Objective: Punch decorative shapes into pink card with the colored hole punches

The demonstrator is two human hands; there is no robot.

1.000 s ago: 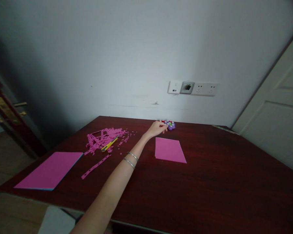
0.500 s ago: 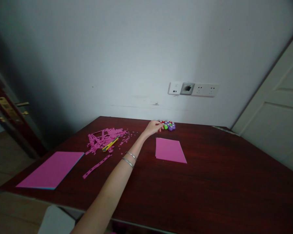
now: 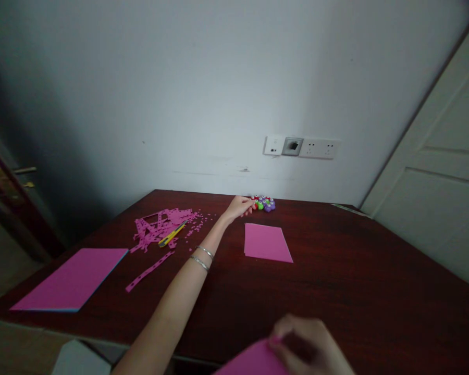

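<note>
My left hand (image 3: 239, 207) stretches to the back of the table. Its fingers are bent together around the near left edge of a cluster of small red, green and purple craft punches (image 3: 268, 204) with white tops. The fingertips meet a red one (image 3: 255, 206), partly hidden. Low in the view, my blurred right hand (image 3: 310, 344) pinches the edge of a pink sheet of paper (image 3: 254, 359), cut off by the frame's bottom. Between the hands lies a small stack of pink paper (image 3: 268, 242).
At left lies a larger pink stack (image 3: 76, 278) with a blue sheet edge beneath. Near it are a heap of punched pink scraps (image 3: 156, 226), a yellow utility knife (image 3: 172, 234) and a punched strip (image 3: 149, 271). A wall with sockets (image 3: 316, 149) borders the table's back.
My right hand has come into view at the bottom with a pink sheet. My left hand stays at the punches, drawn back slightly, and the view has shifted a little.
</note>
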